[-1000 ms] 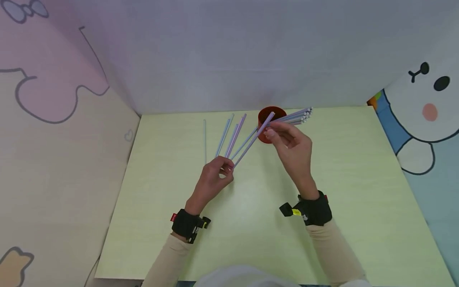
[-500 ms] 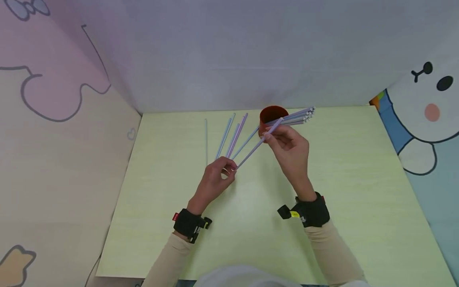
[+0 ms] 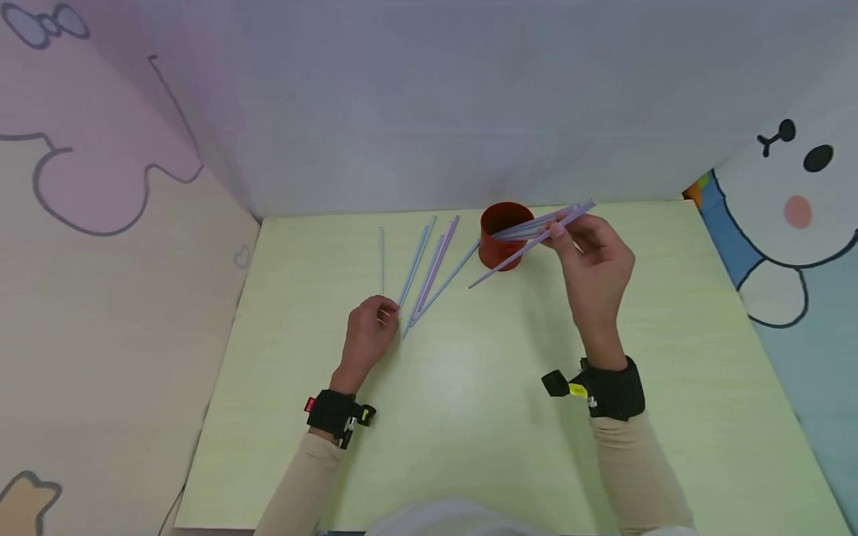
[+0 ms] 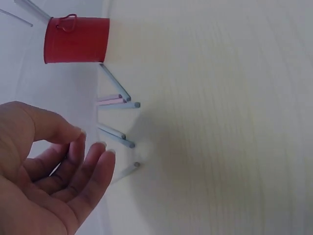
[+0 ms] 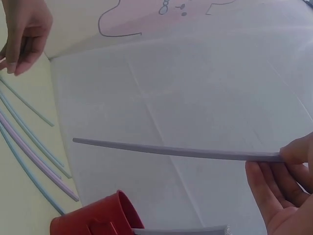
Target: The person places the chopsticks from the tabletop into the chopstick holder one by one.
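My right hand [image 3: 596, 268] pinches one end of a thin purple straw-like stick [image 3: 509, 260], tilted across the front of a small red bucket [image 3: 490, 254]. In the right wrist view that stick [image 5: 171, 151] is held in the air between thumb and fingers. Similar sticks [image 3: 532, 227] stand in the bucket, leaning right over its rim. My left hand [image 3: 371, 331] hovers beside the near ends of the loose sticks. Its fingers are loosely bent and hold nothing in the left wrist view. Purple sticks [image 3: 439, 260] and pale blue sticks [image 3: 416, 260] fan out on the table.
One pale green-blue stick [image 3: 382, 257] lies apart at the left. A blue stick [image 3: 445, 283] reaches toward the bucket's base. The pale table [image 3: 469, 432] ends at a covered wall [image 3: 402, 112] behind the bucket. Side walls carry cartoon drawings.
My left hand has let go of the purple stick and drawn back left and down. The right hand, gripping that stick, has moved right, bringing it across the bucket's front.
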Tool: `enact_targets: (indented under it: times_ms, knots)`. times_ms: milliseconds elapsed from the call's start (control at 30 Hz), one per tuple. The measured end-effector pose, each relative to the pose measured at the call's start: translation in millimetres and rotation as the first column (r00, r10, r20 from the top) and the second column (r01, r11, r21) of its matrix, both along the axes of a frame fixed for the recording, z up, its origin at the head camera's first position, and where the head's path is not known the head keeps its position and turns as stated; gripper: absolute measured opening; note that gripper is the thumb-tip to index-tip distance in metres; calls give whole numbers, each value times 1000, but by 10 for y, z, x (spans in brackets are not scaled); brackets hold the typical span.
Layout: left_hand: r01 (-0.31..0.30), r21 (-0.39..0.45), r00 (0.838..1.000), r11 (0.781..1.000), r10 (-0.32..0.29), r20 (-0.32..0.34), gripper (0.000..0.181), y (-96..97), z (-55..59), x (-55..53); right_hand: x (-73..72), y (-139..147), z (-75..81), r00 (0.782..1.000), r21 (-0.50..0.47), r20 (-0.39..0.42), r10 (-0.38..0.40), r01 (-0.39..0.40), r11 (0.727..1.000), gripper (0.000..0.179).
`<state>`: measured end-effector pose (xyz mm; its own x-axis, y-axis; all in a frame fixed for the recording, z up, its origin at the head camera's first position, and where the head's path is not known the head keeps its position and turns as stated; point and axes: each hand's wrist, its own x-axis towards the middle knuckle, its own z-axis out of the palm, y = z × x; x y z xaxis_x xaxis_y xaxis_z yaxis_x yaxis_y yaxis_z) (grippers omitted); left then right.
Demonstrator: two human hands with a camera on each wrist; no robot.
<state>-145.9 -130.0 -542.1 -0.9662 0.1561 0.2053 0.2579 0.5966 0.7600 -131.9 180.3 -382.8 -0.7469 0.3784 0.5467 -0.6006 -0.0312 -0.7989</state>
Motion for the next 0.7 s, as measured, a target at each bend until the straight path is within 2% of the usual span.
enact_targets:
  times_ms: [133,267,400,567,700]
  knots:
    - [-107,-75,994,991,108,5,8,-63,-33,-57,-11,87,110,999,-15,-19,-50,50,999,17]
    - [-169,-117,984,979,174,37,7,-95,-97,-106,-11,172,240,993,-23,-37,-111,110,994,16]
    - [-229,-148,971,962,236,29,7,-115,-142,-135,-33,267,317,988,-10,-60,-143,142,990,15]
    - [-260,-185,963,948,268,17,11,-127,-170,-192,-79,366,351,982,-12,-84,-166,166,986,15]
    - [-264,-213,960,941,277,33,16,-118,-170,-244,-91,411,390,979,-76,-88,-186,179,981,16]
